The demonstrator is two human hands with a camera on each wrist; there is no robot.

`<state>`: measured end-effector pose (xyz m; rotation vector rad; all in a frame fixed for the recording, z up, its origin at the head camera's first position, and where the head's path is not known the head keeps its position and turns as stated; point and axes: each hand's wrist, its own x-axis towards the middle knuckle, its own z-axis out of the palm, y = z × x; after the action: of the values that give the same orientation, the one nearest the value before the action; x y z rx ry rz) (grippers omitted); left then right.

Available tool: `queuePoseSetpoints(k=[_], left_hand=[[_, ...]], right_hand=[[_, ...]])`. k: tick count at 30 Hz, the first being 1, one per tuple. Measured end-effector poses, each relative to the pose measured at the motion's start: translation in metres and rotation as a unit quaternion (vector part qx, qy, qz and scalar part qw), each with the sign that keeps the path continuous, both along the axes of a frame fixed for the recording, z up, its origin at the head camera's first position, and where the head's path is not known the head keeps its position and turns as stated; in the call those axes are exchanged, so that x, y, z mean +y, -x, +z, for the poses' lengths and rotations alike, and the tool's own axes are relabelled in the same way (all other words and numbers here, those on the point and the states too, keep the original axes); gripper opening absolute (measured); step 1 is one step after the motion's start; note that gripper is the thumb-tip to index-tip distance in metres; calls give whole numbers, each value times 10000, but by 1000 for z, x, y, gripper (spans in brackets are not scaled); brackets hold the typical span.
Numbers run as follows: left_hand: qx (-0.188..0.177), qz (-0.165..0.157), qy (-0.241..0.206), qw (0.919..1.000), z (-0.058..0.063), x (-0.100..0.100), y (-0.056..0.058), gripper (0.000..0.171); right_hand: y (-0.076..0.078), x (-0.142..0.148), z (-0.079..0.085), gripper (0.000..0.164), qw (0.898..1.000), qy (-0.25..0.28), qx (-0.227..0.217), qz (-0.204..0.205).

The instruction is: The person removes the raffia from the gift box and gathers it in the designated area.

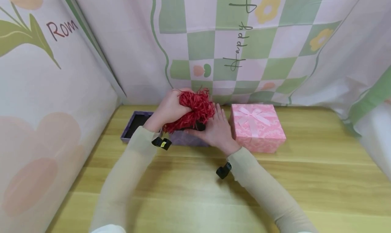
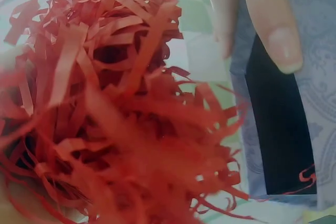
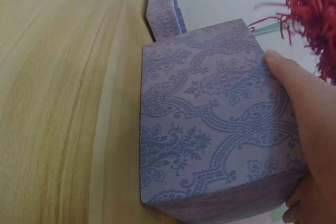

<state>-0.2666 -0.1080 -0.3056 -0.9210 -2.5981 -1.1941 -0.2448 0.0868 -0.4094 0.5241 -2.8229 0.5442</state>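
Observation:
A big tangled bunch of red shredded paper is gripped by my left hand, above the purple patterned box. In the left wrist view, the red strips fill much of the picture beside the box's dark inside. One small red strand shows in the box. My right hand holds the box at its right end, thumb at the near rim and fingers along the other side. The right wrist view shows the box's patterned wall standing on the table.
A shallow purple lid with a dark inside lies left of the box. To the right stands a pink gift box with a ribbon bow. A patterned curtain hangs behind the wooden table.

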Motion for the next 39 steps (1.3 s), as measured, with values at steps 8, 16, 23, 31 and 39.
queuePoseSetpoints(k=[8,16,23,31,39], left_hand=[[252,-247,176,9992,5,-2,-36,29],[-83,-1158,377,9925,-25,-11,-73,30],[-397,-1585,286,9861,-60,-18,-90,33],[-823,-1572,533,9827,-90,-20,-96,38],[-1562,-1418,1168,9705,-112,-20,-99,48]], right_hand=[[-4,3,7,115,9990,-293,-322,30],[-2,2,5,73,9961,-832,-303,-44],[-1,-1,5,120,9972,-424,-505,-349],[-1,-6,4,140,9954,-446,-659,-536],[0,-4,2,140,9964,-412,-472,-575]])
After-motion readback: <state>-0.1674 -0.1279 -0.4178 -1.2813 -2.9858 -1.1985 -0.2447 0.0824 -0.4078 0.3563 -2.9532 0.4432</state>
